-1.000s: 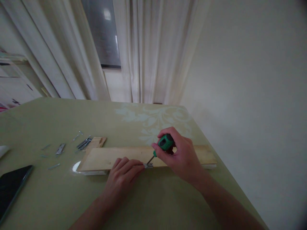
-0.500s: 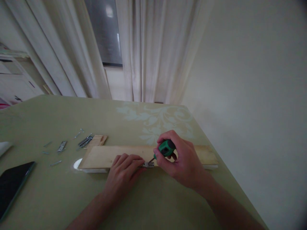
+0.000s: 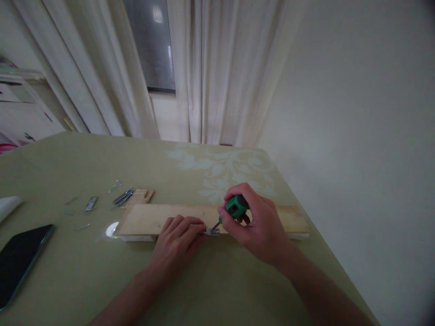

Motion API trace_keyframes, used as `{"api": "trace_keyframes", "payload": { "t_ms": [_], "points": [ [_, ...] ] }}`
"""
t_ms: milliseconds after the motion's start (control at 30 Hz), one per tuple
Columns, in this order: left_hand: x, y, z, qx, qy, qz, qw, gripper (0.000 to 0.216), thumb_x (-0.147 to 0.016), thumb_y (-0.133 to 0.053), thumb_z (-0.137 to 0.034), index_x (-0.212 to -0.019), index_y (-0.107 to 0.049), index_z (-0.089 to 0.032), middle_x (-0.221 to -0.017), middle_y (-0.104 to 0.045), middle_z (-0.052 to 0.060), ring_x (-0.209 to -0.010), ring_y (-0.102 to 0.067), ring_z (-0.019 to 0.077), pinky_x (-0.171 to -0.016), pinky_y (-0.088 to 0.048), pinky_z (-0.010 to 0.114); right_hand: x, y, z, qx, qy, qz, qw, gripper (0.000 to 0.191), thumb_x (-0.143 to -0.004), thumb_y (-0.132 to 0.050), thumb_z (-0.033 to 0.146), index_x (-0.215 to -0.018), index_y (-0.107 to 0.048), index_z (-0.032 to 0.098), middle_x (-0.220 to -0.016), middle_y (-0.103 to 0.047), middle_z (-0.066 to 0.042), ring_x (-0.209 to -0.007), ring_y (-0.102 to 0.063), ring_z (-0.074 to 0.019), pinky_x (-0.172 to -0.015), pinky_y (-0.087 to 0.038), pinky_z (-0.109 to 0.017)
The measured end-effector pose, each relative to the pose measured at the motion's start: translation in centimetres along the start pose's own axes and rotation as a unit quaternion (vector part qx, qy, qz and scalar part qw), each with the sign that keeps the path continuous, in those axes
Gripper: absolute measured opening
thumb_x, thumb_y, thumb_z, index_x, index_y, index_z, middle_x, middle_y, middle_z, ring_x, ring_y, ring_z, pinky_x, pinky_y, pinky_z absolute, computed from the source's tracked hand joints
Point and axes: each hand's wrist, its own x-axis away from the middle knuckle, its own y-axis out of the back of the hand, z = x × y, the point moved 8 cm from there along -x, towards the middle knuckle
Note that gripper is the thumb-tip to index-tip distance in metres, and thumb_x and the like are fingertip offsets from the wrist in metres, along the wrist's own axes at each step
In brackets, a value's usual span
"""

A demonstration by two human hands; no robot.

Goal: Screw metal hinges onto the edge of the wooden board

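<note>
A long pale wooden board (image 3: 142,219) lies raised across the table. On its near edge sits a small metal plate with holes (image 3: 215,232). My left hand (image 3: 176,240) rests over the board's edge, its closed fingertips pinching the plate's left end against the wood. In my right hand (image 3: 260,226) is a stubby green and black screwdriver (image 3: 236,207), gripped by the handle and slanting down to the left. Its tip meets the plate; whether a screw head is under it is too small to tell.
Left of the board lie a similar metal plate (image 3: 90,203), several loose screws (image 3: 82,227), a bundle of metal pieces (image 3: 123,196) and a small wood piece (image 3: 141,197). A phone (image 3: 25,256) is at the table's left. A wall (image 3: 356,136) borders the right side.
The view has shifted slightly, so the things on the left appear a little further right. Both hands keep their places, and the screwdriver handle looks slightly turned.
</note>
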Motion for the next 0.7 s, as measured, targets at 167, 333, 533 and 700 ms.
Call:
{"api": "trace_keyframes", "payload": {
  "t_ms": [167,333,533,700],
  "points": [
    [0.06,-0.07,0.01,0.001,0.002,0.004,1.0,0.015,-0.112,-0.061,-0.03,-0.113,-0.075,-0.023,-0.113,-0.08,0.004,-0.096,-0.066,0.0228,-0.087,-0.044,0.038,-0.08,-0.01,-0.38,-0.005,-0.005,-0.004,1.0,0.016,-0.097,-0.072,0.026,-0.101,-0.057,0.026,-0.078,-0.062,0.006,-0.061,-0.057,-0.0094,-0.057,-0.046,-0.021],
    [0.18,-0.24,0.14,-0.008,0.007,0.007,1.0,0.013,-0.11,-0.064,-0.028,-0.113,-0.076,-0.023,-0.113,-0.08,0.005,-0.096,-0.067,0.0228,-0.087,-0.046,0.039,-0.15,-0.02,-0.55,0.002,-0.013,-0.002,1.0,0.016,-0.096,-0.072,0.026,-0.1,-0.056,0.026,-0.078,-0.062,0.005,-0.061,-0.057,-0.0095,-0.057,-0.045,-0.021],
    [-0.08,-0.09,0.1,-0.007,-0.002,0.005,1.0,0.015,-0.111,-0.062,-0.028,-0.111,-0.076,-0.022,-0.111,-0.08,0.005,-0.094,-0.067,0.0225,-0.087,-0.047,0.039,-0.13,-0.11,-0.53,0.0,-0.016,0.005,1.0,0.015,-0.096,-0.07,0.026,-0.1,-0.055,0.026,-0.078,-0.062,0.005,-0.06,-0.056,-0.0095,-0.058,-0.044,-0.021],
    [0.2,-0.32,0.17,-0.004,-0.002,0.02,1.0,0.013,-0.108,-0.067,-0.03,-0.113,-0.076,-0.023,-0.112,-0.08,0.005,-0.095,-0.068,0.0225,-0.086,-0.05,0.038,-0.32,0.05,-0.85,0.005,-0.028,0.001,1.0,0.017,-0.095,-0.071,0.026,-0.098,-0.054,0.026,-0.075,-0.058,0.007,-0.059,-0.053,-0.0097,-0.057,-0.042,-0.021]
  ]
}}
